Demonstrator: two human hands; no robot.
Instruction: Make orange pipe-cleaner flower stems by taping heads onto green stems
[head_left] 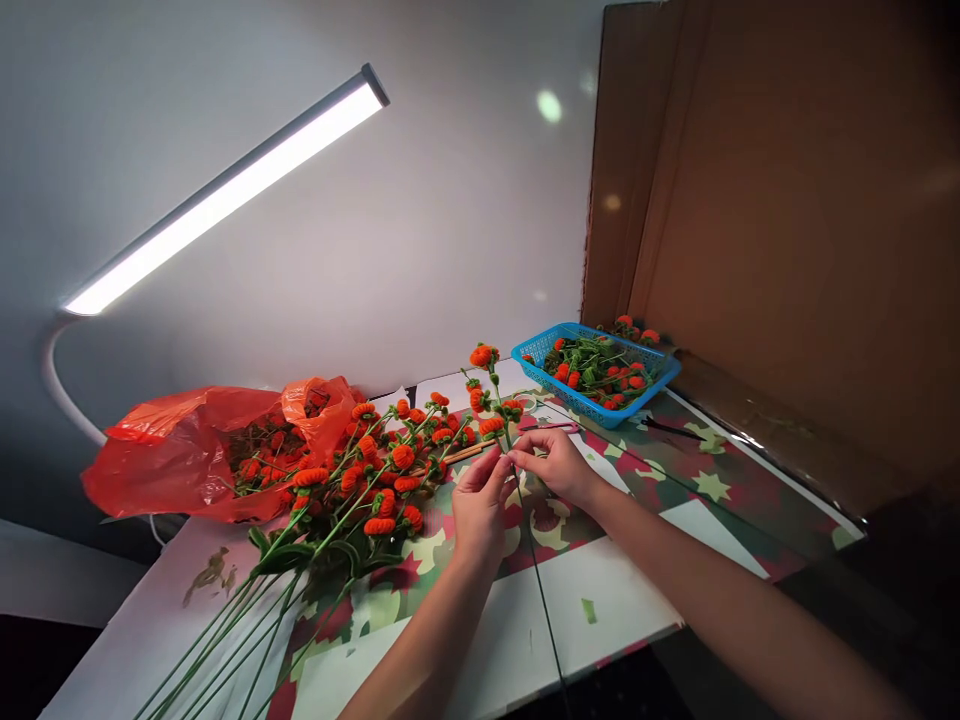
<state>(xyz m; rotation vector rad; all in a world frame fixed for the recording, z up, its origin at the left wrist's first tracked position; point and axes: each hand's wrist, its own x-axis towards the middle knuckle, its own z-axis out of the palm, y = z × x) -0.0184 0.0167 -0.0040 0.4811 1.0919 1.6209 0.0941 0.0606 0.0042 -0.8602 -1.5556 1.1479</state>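
Upright in front of me stands an artificial flower stem (537,575) carrying several fuzzy orange blooms (484,357) and small green parts at its top. My left hand (481,492) pinches the stem just under the lowest bloom. From the other side, my right hand (553,462) closes its thumb and fingers at the same spot, fingertips touching or nearly touching the left ones. What lies between the fingertips is too small to make out. The stem's long dark lower end runs down past the table's front edge.
Finished-looking orange flower stems (330,535) lie in a pile on the left, beside a red plastic bag (187,440) with more blooms. A blue basket (600,412) of flower pieces stands back right, near a cardboard sheet (787,220). A lit lamp (232,190) hangs above left.
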